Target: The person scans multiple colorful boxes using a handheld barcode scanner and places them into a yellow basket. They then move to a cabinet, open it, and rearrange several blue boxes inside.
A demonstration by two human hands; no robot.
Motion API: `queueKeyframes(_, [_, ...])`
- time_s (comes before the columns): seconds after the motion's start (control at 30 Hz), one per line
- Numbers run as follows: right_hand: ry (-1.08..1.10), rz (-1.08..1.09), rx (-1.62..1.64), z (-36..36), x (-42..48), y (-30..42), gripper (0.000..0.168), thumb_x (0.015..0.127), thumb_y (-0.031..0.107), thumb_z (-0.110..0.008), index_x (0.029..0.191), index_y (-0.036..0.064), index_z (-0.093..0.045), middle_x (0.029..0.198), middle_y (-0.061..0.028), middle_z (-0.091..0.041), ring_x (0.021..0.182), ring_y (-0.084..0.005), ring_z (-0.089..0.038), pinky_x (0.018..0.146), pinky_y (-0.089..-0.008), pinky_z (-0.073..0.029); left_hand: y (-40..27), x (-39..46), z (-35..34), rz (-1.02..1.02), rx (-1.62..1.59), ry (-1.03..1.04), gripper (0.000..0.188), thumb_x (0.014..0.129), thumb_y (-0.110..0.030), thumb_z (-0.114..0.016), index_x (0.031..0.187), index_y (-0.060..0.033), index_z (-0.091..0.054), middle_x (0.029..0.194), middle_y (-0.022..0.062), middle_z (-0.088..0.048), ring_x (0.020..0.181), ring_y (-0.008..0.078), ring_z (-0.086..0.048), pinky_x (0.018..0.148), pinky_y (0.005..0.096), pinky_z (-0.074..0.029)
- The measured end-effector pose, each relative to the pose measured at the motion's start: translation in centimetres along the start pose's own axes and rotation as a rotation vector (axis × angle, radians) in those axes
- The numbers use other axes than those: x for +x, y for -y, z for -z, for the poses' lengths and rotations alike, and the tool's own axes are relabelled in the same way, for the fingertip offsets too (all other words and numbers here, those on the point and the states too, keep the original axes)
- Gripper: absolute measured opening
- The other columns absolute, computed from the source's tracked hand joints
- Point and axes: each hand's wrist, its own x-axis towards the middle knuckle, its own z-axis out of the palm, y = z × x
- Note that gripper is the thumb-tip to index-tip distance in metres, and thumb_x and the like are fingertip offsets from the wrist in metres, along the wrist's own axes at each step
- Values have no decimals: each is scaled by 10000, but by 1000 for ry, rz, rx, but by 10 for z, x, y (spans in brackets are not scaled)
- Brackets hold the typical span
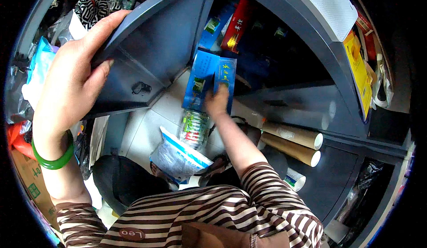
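On the left, my left hand (71,77) holds the upper edge of an open dark grey cabinet door (160,37), its thumb on the inner face. At the cabinet's opening, my right hand (218,101) is blurred by motion and grips a blue printed box (228,66) with yellow lettering. Close against it on the left stands another blue printed panel (201,72); whether both belong to one package I cannot tell. Inside the dark cabinet lie a red box (236,24) and another blue package (211,27).
A clear plastic pack of small items (194,127) and a white-and-blue plastic bag (181,158) sit on the tiled floor (140,127) between my legs. Cardboard tubes (293,136) lie at right. A white device (328,9) and a yellow package (358,71) rest on the cabinet top.
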Motion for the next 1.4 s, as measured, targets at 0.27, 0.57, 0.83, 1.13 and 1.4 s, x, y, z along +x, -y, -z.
queueKeyframes(0.27, [383,-694,-157,-14,64,-116,756,615,350,-760,1193,-23,-448,1213,-218,-495,1131,-348,-478,941,-375,-394,-9,5,4,42,5,26,593,698,84,-476,1282,12,-396,1195,201,-524,1129,296,-504,962,314,-350])
queueKeyframes(0.57, [18,-493,227,20,41,-52,639,655,260,-763,1145,-19,-464,1084,-195,-582,978,-301,-570,877,-349,-421,-7,6,-6,-2,82,-99,583,661,105,-452,1230,-20,-447,1050,211,-574,1017,349,-560,857,320,-421])
queueKeyframes(0.83, [-65,-376,269,74,123,7,605,680,355,-737,1097,-32,-530,1070,-169,-588,982,-288,-552,848,-360,-421,-11,6,4,81,22,48,585,699,63,-473,1278,14,-398,1218,201,-504,1154,294,-482,979,326,-331])
queueKeyframes(1.13, [60,125,-200,88,267,34,453,783,320,-633,1135,46,-555,1139,-154,-564,1020,-281,-541,861,-389,-439,12,2,3,15,-41,30,536,770,36,-479,1296,24,-378,1298,145,-443,1224,222,-403,1036,309,-259])
queueKeyframes(1.4, [729,-493,89,0,68,-85,640,682,385,-712,1222,122,-490,1234,-100,-496,1155,-248,-446,929,-414,-378,20,1,0,-12,-7,-16,517,791,63,-466,1298,27,-372,1342,142,-401,1254,230,-369,1058,325,-238])
